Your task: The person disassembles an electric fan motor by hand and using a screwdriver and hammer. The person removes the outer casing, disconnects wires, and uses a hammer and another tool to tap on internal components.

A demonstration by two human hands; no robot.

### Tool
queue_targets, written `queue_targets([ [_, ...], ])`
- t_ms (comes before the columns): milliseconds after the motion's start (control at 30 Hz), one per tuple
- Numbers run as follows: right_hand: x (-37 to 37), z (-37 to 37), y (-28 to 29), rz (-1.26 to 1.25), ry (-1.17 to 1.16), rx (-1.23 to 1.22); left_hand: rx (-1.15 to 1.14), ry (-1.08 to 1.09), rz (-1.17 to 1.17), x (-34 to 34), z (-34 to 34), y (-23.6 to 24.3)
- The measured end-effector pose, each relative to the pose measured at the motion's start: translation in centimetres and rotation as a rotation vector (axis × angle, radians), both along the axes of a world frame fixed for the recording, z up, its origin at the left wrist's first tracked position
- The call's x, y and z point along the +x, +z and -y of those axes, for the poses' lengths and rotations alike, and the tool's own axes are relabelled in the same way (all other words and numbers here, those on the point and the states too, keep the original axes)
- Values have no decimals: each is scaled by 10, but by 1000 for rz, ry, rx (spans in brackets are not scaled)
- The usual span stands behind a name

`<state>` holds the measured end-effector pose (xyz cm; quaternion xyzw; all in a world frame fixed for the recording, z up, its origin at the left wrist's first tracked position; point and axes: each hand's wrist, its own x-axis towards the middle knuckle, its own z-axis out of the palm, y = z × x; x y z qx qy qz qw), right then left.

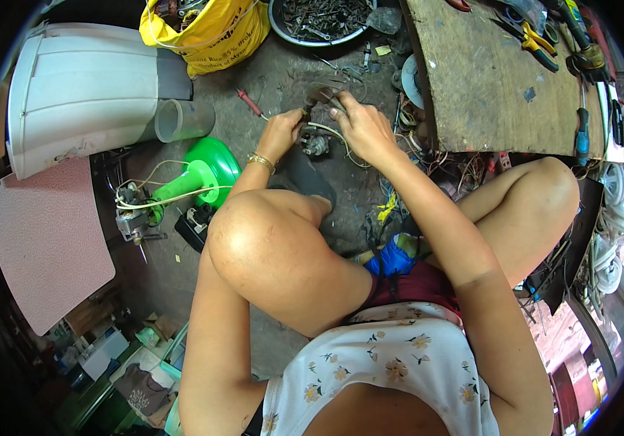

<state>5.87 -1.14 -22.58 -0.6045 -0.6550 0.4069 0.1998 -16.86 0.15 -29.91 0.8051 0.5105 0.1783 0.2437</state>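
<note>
My left hand, with a gold bracelet at its wrist, is closed on the near end of a dark, curved brownish piece, whose exact kind I cannot make out. From the other side, the fingers of my right hand pinch that piece. Just below, between my hands, a small metal motor rests on the floor. A pale cord loops past it toward my right hand. Left of the curved piece lies a red-handled tool.
A green fan base lies on the left beside another motor. Behind are a yellow bag and a basin of small metal parts. A wooden board at right carries pliers and a blue-handled screwdriver.
</note>
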Motion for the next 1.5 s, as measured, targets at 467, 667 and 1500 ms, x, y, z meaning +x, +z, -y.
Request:
queue_targets([
  [467,-2,-7,-4,124,6,118,-2,-66,-80,4,-12,-7],
  [667,9,-22,27,-156,-218,67,-65,-41,-88,-8,-12,-13],
  [1500,12,-20,-1,-92,-194,-20,-28,5,-81,-10,-11,-11],
])
